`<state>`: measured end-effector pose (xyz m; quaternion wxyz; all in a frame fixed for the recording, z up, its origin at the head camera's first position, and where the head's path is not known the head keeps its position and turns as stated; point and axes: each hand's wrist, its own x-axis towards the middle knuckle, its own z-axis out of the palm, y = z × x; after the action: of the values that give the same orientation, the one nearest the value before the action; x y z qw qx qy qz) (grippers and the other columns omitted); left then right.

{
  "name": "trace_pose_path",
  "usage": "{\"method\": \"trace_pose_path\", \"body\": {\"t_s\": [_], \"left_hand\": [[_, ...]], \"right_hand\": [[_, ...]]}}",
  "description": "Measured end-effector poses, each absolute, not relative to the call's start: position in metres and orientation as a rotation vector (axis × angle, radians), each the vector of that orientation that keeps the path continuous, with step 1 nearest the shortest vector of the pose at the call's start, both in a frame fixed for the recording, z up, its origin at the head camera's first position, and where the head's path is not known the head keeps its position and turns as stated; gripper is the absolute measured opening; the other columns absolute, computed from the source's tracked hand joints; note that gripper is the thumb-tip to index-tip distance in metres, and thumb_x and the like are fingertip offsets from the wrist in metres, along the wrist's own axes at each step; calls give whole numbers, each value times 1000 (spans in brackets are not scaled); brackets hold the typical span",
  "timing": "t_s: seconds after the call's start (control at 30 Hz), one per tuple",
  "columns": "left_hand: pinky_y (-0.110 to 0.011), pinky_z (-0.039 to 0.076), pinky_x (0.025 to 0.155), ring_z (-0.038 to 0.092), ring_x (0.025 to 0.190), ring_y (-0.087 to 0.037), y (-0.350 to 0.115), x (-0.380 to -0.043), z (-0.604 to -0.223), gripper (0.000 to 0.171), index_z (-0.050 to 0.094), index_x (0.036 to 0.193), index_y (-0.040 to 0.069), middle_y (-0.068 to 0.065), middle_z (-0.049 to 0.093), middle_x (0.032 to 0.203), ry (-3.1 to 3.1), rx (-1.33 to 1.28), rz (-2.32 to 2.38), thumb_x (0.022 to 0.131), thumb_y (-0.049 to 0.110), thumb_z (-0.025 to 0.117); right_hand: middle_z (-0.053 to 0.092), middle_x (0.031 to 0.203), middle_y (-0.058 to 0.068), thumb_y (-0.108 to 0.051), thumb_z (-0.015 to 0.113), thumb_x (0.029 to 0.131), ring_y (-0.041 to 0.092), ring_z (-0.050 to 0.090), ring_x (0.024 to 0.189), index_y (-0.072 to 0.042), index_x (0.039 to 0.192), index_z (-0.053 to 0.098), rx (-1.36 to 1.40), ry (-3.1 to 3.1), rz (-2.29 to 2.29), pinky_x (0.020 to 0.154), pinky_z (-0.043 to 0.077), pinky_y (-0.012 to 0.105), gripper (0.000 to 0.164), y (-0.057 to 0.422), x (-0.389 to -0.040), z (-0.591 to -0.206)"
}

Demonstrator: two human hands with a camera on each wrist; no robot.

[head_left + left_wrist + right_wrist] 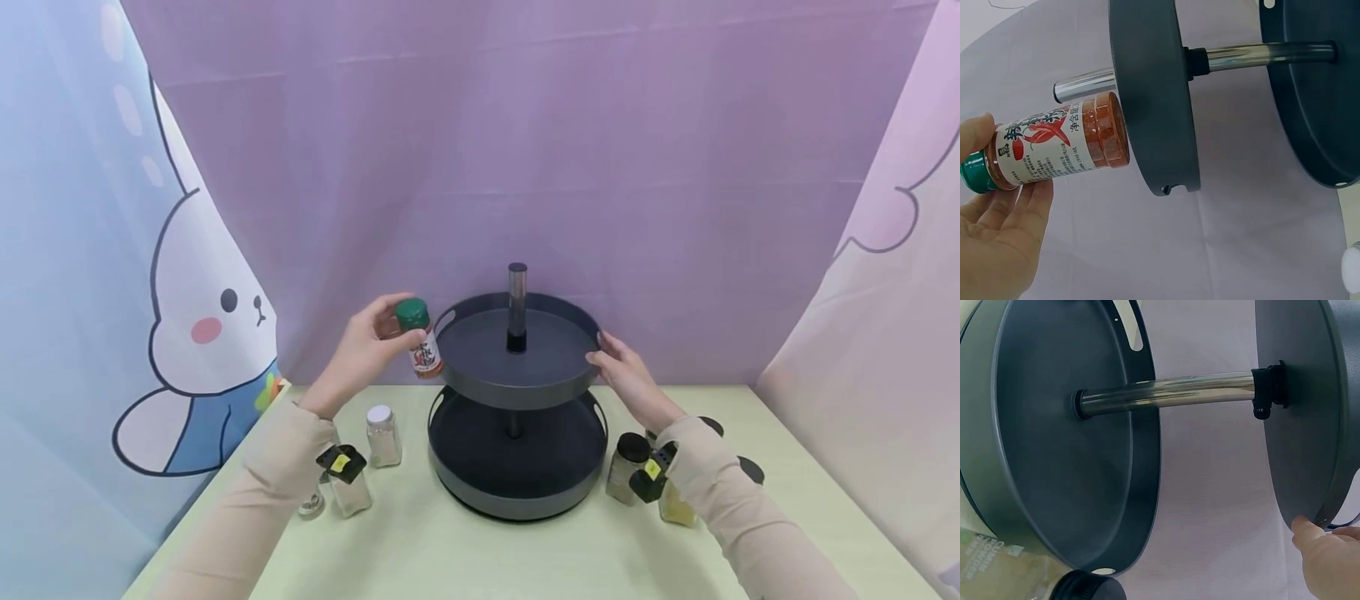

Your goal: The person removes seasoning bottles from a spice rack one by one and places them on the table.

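Note:
In the head view my left hand [369,337] grips a chili powder jar [426,354] beside the left rim of the upper tray [517,397]. Its cap is green, and in the left wrist view the jar [1054,144] shows red powder and a pepper label, tilted with its base close to the tray wall [1155,106]. Dark grey and round, the two-tier rack has a metal pole [517,300] through its middle. On the opposite side my right hand [630,379] holds the upper tray's rim by the handle cutout, thumb against the tray [1304,425]. Neither tray shows anything on it.
Left of the rack, a white-capped jar [384,437] and other shakers [351,493] stand on the pale green table [480,562]. Several black-capped spice jars [628,468] stand to the right, partly behind the right forearm. A purple curtain [525,150] hangs behind.

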<state>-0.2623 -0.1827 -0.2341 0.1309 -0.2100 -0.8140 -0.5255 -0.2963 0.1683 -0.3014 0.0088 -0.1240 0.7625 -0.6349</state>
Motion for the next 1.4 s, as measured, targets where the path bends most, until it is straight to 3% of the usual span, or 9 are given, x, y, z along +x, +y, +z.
{"method": "trace_pose_path", "body": {"t_s": [0.2,1.07,1.4], "left_hand": [[-44,53,88,59,105,-22,-185,-260,-241,54,43,134,9,-15,60,121,-2386,-593,-1526,85,17,65],[-49,53,86,59,105,-27,-201,-251,-297,54,44,133,9,-17,59,122,-2512,-466,-1551,84,19,66],[-52,51,89,54,111,-29,-206,-250,-318,57,43,133,10,-18,56,126,-2560,-397,-1596,84,24,67]], "right_hand": [[-1,155,18,-13,42,96,33,8,138,0,146,-1,-385,2388,-1985,114,15,52,68,170,-296,-301],[0,155,17,-14,43,96,32,9,138,1,146,-1,-385,2384,-1997,114,15,51,68,172,-296,-303],[1,155,18,-13,43,96,33,9,137,1,146,-1,-383,2373,-2010,114,15,51,68,169,-299,-304]]}}
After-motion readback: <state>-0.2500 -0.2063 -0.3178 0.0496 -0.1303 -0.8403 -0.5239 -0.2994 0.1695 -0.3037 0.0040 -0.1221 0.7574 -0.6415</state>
